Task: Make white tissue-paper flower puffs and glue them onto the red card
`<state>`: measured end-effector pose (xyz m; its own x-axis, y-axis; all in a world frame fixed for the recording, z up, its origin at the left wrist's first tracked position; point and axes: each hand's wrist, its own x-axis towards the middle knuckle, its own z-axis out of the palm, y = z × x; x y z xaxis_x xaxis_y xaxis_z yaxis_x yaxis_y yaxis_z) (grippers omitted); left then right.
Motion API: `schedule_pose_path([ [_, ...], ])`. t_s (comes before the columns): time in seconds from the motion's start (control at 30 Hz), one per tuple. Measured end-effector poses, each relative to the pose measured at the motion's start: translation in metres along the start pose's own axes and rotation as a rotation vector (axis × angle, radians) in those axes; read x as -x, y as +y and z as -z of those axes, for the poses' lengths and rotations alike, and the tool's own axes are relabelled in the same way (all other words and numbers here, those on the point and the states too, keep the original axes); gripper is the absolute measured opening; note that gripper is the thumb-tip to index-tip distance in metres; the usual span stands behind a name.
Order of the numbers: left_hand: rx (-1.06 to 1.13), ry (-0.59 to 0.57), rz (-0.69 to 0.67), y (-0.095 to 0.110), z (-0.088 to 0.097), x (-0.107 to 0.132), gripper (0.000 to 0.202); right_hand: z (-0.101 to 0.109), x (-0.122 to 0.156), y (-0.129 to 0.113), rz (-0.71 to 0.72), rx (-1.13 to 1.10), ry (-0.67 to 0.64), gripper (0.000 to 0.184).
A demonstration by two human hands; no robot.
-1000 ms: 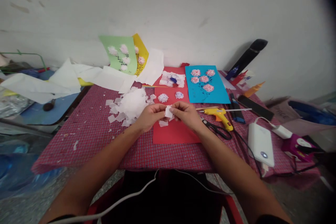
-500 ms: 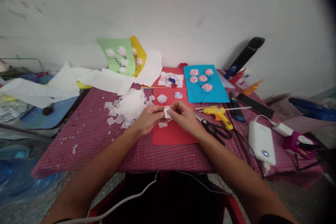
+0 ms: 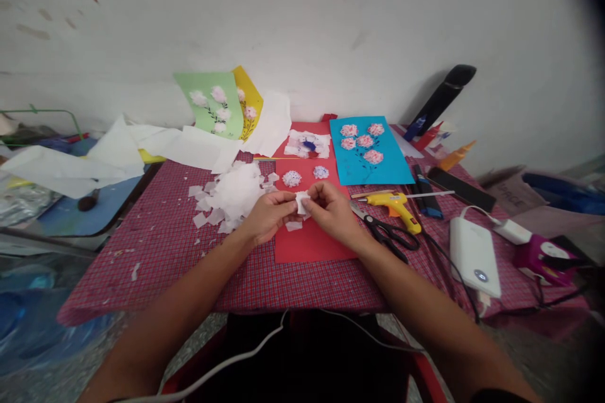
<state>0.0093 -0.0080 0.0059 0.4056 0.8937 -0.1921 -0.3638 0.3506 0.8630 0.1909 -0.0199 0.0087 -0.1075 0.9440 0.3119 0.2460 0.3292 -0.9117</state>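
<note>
My left hand (image 3: 269,214) and my right hand (image 3: 331,209) meet over a red card sheet (image 3: 312,242), both pinching one small white tissue square (image 3: 301,202) between their fingertips. Another white scrap (image 3: 293,225) lies on the red sheet just under my hands. Two small paper flowers (image 3: 292,178) sit on the far part of the red sheet. A heap of white tissue squares (image 3: 234,192) lies to the left of my left hand.
A blue card with pink flowers (image 3: 366,151) lies behind. Scissors (image 3: 387,231), a yellow glue gun (image 3: 394,204), a white power bank (image 3: 475,257) and cables are at right. Green and yellow flower cards (image 3: 212,104) lean on the wall. A checked red cloth (image 3: 165,245) covers the table.
My hands stay together on the tissue square, with the fingers shifting slightly on it. The view has drifted a little.
</note>
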Motion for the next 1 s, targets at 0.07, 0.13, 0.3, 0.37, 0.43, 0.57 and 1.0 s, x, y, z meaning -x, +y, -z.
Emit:
schedule_pose_path([
  [0.07, -0.030, -0.023, 0.013, -0.0005, 0.0007, 0.0000, 0.033, 0.0002, 0.0005, -0.0002, 0.019, 0.021, 0.012, 0.015],
  [0.13, -0.052, -0.036, 0.020, -0.0011, 0.0012, 0.0000, 0.032, 0.0006, 0.0009, -0.0002, 0.040, 0.040, 0.015, 0.015],
  [0.3, -0.040, -0.023, 0.012, -0.0024, 0.0032, -0.0004, 0.030, 0.0019, 0.0020, -0.0012, 0.097, 0.120, -0.003, 0.014],
  [0.37, -0.030, -0.021, 0.010, -0.0023, 0.0036, -0.0006, 0.031, 0.0023, 0.0022, -0.0021, 0.146, 0.161, -0.017, 0.011],
  [0.43, -0.024, -0.018, 0.012, -0.0017, 0.0034, -0.0004, 0.033, 0.0025, 0.0022, -0.0029, 0.193, 0.203, -0.031, 0.009],
  [0.57, -0.018, -0.008, 0.015, -0.0006, 0.0026, 0.0004, 0.035, 0.0029, 0.0018, -0.0034, 0.239, 0.266, -0.040, 0.007],
  [1.0, -0.040, 0.004, 0.020, -0.0012, 0.0031, -0.0001, 0.033, 0.0025, 0.0032, 0.0015, 0.257, 0.324, -0.031, 0.006],
])
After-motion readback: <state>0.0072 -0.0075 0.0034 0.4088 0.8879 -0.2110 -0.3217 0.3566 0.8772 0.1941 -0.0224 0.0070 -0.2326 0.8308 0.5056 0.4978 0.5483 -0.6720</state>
